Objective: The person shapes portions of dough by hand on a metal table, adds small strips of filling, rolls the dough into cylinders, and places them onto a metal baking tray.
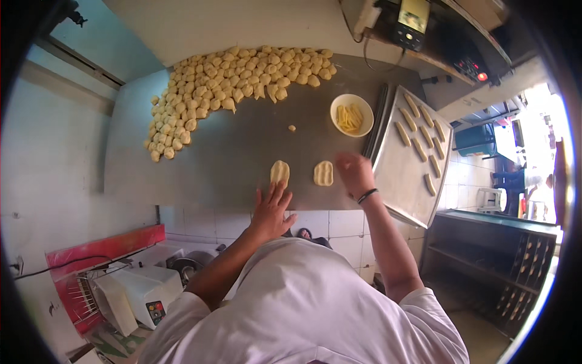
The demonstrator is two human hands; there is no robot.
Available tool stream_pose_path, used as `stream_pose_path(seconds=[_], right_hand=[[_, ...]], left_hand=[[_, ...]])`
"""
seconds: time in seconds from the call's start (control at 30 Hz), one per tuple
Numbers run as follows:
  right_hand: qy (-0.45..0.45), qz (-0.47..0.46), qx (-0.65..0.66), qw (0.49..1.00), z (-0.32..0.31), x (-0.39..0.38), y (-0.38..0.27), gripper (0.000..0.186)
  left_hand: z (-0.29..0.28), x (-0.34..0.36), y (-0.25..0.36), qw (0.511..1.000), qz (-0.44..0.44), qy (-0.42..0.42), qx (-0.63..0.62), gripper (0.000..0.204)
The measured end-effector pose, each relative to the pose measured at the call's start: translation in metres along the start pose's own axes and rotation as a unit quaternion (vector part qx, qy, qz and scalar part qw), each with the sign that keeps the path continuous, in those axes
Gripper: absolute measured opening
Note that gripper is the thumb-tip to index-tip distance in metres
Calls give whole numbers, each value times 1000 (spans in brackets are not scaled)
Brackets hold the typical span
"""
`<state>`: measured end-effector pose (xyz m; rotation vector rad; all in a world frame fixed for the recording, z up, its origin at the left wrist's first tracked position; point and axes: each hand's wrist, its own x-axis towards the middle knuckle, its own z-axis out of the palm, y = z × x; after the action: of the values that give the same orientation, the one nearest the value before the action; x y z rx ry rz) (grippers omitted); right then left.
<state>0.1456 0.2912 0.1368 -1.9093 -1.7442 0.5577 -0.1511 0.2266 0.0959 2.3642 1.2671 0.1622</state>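
My left hand [274, 209] lies open, its fingertips pressing the near end of a flattened oval piece of dough [279, 172] on the metal table. To the right of that sits a second flattened dough piece [324, 173], with finger dents across its top. Beside it, my right hand [354, 173] hovers near the table's front edge, blurred by motion, so its fingers cannot be made out. Beyond it stands a white bowl [334, 115] with yellow strips [349, 117] inside. A tiny scrap of dough [292, 128] rests alone mid-table.
Many dough balls [242, 76] crowd the back left of the metal table [236, 158]. A tray [397, 176] at right carries several rolled dough sticks [419, 149]. A phone [413, 24] is mounted at the back. Below right stands a dark rack [479, 261]; a white machine [145, 294] is lower left.
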Motion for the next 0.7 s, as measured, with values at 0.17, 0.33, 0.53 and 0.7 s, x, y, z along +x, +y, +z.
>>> stream_pose_path(seconds=[0.17,0.33,0.53,0.7], right_hand=[[45,80,-53,994,-1,93,28,25],[37,123,-208,970,23,148,39,36],[28,215,-113,970,37,160,56,29],[80,146,-76,983,35,150,57,22]], left_hand=[[-51,16,-29,984,21,94,-149,40],[-66,54,-100,976,22,134,-170,27],[-97,104,-140,965,24,152,-211,23],[-103,136,-129,953,11,139,-269,22]])
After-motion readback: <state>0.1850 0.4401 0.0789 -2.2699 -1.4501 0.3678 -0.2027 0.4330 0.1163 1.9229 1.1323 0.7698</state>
